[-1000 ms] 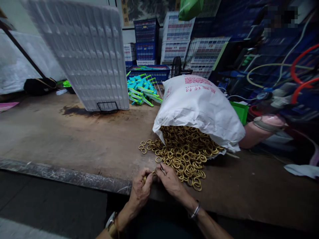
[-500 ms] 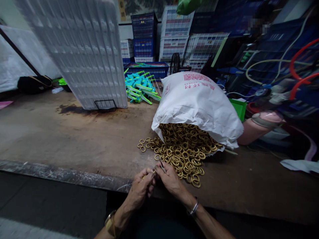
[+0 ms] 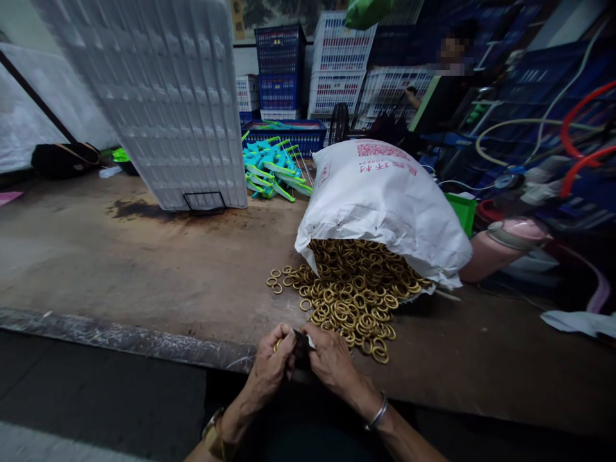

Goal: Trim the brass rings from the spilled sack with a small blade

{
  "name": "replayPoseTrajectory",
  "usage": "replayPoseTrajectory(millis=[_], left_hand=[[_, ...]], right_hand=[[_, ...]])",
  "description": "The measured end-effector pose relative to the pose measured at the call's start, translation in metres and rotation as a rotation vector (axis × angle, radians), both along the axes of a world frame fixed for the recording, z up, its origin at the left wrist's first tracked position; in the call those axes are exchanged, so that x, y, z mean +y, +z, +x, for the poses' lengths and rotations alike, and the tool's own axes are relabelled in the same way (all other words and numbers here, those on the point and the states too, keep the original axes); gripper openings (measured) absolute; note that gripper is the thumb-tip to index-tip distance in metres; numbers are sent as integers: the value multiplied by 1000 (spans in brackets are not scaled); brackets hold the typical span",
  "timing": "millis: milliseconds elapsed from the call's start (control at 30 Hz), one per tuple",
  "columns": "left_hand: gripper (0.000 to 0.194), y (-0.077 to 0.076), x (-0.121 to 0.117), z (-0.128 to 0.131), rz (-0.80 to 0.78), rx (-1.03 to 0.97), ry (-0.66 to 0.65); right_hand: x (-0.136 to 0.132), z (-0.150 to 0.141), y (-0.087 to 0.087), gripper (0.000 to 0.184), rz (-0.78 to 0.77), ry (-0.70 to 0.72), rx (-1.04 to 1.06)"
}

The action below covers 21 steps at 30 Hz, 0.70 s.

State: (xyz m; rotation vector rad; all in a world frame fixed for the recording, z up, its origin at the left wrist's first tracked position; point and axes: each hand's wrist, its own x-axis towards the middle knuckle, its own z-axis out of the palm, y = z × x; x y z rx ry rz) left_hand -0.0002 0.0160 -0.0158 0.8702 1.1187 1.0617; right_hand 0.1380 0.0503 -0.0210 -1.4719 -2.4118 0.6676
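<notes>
My left hand (image 3: 273,359) is closed around a brass-coloured ring (image 3: 277,345), of which only a small part shows between the fingers. My right hand (image 3: 332,362) grips a small dark tool (image 3: 302,341) with a pale part near the thumb; its exact kind is unclear. The tool's dark end meets the left fingertips. Just beyond both hands lies a heap of brass-coloured rings (image 3: 359,301), spilling from the mouth of a white woven sack (image 3: 380,192) printed in red. A few loose rings (image 3: 274,282) lie left of the heap.
A tall ribbed translucent panel (image 3: 192,115) stands in a black wire holder. Turquoise and green plastic pieces (image 3: 274,167) lie beside it. To the right are a pink bottle (image 3: 505,247) and a green tray (image 3: 462,212). Stacked crates (image 3: 337,70) and a person (image 3: 447,90) are behind.
My right hand has turned the tool, so its dark part now lies between the hands instead of pointing up. A person has come into clearer view behind.
</notes>
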Motion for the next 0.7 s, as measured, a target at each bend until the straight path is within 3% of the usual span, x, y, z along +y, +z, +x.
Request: replayPoseTrajectory(millis=[700], left_hand=[[31,-7,-5,-7,65,35,30]], right_hand=[[-3,-4,0,27,5,46,-115]])
